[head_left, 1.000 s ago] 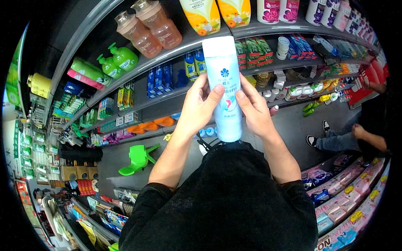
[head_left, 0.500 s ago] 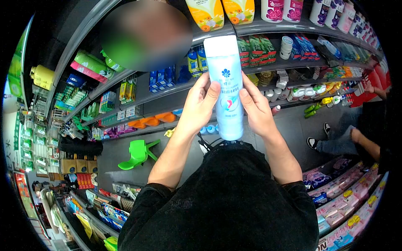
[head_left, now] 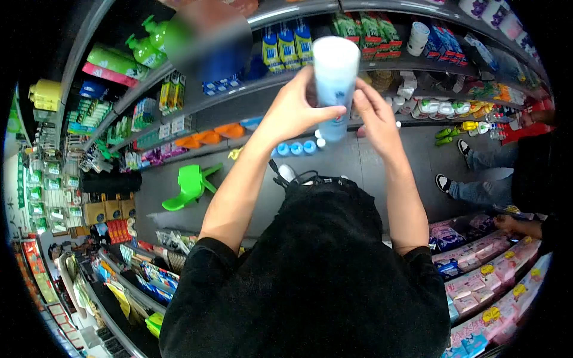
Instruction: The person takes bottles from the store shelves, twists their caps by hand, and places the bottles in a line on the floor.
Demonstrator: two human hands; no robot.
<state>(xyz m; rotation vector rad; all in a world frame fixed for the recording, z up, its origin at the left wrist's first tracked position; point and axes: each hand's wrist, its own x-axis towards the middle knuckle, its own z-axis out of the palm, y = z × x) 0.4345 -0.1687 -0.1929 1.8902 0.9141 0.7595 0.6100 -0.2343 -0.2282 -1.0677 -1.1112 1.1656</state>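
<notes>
A light-blue shampoo-type bottle point(head_left: 335, 89) with a wide white cap stands out in front of me, its cap towards the shelves. My left hand point(head_left: 298, 107) is closed around its left side, the thumb lying across the printed front. On the other side my right hand point(head_left: 377, 116) rests against the bottle with curled fingers; its fingertips are partly hidden behind it. The label is blurred by motion.
Shelves ahead carry yellow-and-blue boxes point(head_left: 286, 48), green-and-red boxes point(head_left: 367, 33) and green pump bottles point(head_left: 146, 51). A green plastic chair point(head_left: 191, 186) stands on the floor at left. Another person's jeans point(head_left: 483, 182) show at right, beside pink packs point(head_left: 477, 286).
The bottle has tilted, showing more of its cap top, and has turned. My left thumb now lies across its front. The view has shifted downward; the other person's arm has lowered towards the packs.
</notes>
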